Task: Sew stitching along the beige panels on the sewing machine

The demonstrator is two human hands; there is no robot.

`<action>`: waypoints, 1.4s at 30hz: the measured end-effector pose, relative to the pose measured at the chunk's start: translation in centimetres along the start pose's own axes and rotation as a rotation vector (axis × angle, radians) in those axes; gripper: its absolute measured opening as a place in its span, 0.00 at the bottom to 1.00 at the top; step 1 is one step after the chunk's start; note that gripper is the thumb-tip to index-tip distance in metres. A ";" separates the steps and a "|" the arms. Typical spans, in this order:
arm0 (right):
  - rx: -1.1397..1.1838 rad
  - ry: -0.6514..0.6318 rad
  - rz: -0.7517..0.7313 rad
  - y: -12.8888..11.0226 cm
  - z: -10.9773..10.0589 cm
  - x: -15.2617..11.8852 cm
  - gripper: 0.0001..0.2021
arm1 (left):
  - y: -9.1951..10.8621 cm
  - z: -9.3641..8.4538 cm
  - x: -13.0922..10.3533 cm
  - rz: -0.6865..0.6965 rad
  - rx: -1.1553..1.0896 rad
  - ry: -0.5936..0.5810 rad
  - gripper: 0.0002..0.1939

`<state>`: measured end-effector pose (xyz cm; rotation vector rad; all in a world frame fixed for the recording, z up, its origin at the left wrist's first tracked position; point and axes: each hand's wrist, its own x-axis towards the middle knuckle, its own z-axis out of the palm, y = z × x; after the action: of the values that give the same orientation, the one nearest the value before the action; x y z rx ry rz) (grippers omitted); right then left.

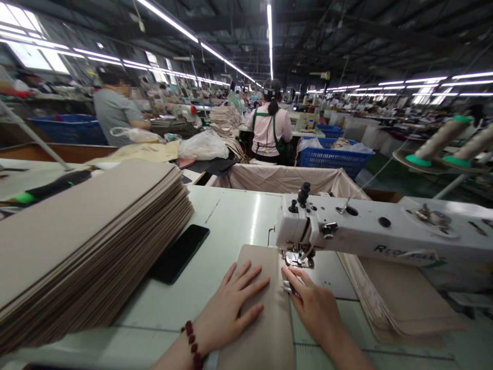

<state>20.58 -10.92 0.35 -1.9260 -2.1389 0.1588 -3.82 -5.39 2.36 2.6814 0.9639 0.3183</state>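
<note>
A long beige fabric panel (265, 324) lies flat on the sewing table, its far right edge beside the presser foot (298, 258) of a white sewing machine (370, 231). Fingers spread, my left hand (234, 303) rests flat on the panel; a dark red bead bracelet circles the wrist. My right hand (314, 303) is at the panel's right edge, just in front of the presser foot. Its fingers are curled around small silver thread snips (287, 287), mostly hidden in the palm, while the index fingertip touches the panel edge near the foot.
A tall stack of beige panels (115, 221) fills the left side, with a black phone (181, 254) beside it. More beige pieces (404, 298) lie under the machine arm. Thread cones (439, 141) stand at right. A cloth-lined bin (277, 177) sits behind the table; other workers are beyond.
</note>
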 end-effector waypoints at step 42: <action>0.127 0.012 -0.020 0.9 0.4 -0.5 0.30 | -0.1 0.1 -0.1 0.002 0.034 -0.061 0.23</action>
<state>21.33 -11.23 -0.35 -1.8291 -2.0862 0.2714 -3.90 -5.41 2.23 2.7063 0.9566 0.2210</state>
